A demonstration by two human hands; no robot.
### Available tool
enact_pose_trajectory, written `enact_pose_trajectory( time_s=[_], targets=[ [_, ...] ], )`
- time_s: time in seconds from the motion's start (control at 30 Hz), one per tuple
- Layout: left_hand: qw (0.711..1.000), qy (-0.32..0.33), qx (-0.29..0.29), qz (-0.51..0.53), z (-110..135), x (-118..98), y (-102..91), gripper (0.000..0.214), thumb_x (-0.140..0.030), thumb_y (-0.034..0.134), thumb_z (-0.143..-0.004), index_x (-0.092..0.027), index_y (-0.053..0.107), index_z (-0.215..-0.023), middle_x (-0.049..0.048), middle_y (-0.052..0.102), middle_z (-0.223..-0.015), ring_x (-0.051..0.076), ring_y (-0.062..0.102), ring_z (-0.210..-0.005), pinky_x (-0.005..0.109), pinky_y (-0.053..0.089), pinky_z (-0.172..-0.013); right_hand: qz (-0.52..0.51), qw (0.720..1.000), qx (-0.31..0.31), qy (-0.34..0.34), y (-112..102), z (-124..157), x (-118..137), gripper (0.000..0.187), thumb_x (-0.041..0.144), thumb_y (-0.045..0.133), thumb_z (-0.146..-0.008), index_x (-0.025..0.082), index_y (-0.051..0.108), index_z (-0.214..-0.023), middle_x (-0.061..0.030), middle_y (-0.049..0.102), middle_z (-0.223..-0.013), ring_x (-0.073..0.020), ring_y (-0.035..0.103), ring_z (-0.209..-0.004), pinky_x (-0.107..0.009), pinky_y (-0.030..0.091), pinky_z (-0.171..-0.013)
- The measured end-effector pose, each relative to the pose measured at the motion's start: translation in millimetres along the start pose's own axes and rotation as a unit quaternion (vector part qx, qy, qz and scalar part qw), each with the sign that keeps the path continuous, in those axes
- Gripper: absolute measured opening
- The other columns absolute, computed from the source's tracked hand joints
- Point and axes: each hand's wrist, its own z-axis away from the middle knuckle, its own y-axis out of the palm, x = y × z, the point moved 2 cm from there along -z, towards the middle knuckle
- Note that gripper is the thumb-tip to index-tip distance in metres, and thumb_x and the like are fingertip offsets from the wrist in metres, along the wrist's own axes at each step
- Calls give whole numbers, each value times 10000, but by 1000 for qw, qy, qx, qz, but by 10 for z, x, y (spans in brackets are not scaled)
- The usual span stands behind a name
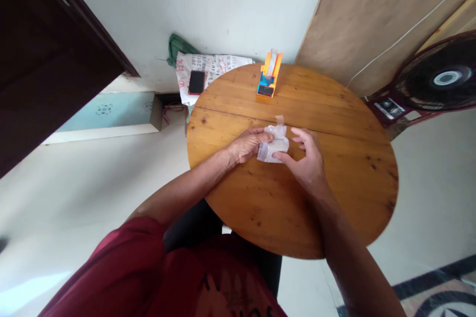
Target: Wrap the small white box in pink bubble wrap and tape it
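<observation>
A small clear plastic packet [274,144] with something pale inside rests near the middle of the round wooden table [334,188]. My left hand [248,144] grips its left side with curled fingers. Pinching its right side between thumb and fingers is my right hand [307,158]. A short strip of clear tape [279,120] sticks up from the packet's far edge.
An orange and blue tape dispenser [269,76] stands at the table's far edge. Beyond the table, a phone [196,82] lies on a printed sack [211,70] on the floor. A fan [442,79] is at the right; a dark door [44,54] at the left.
</observation>
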Motion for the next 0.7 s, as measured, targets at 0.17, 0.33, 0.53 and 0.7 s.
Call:
enact_pose_trajectory(
  time_s=[0.17,0.33,0.53,0.7],
  targets=[
    [1000,-3,9,4,41,-4,4,249,-132,808,-670,-97,715,-898,42,727,-764,149,674,-674,298,534,-732,58,993,32,-102,-18,7,92,392,481,744,-828,273,712,-1159,-120,539,-1390,-346,567,-1259,-543,467,-1063],
    [1000,-19,6,6,72,-30,10,230,-119,788,-693,-107,714,-911,51,738,-806,162,682,-706,317,520,-759,28,994,76,-76,31,-10,57,532,534,759,-803,274,658,-1256,-136,395,-1576,-385,448,-1417,-594,382,-1151],
    [999,-14,16,26,76,-33,23,200,-156,778,-711,-107,725,-897,46,729,-767,148,668,-687,292,512,-748,-3,993,99,-60,55,-33,37,428,501,757,-814,281,692,-1176,-118,403,-1593,-362,439,-1436,-578,368,-1168],
    [1000,0,0,26,62,9,10,195,-195,762,-757,-103,734,-926,60,739,-797,155,678,-696,285,515,-728,-25,994,103,-34,81,-35,35,377,490,767,-800,271,717,-1103,-117,433,-1580,-360,447,-1435,-565,356,-1177]
  ],
)
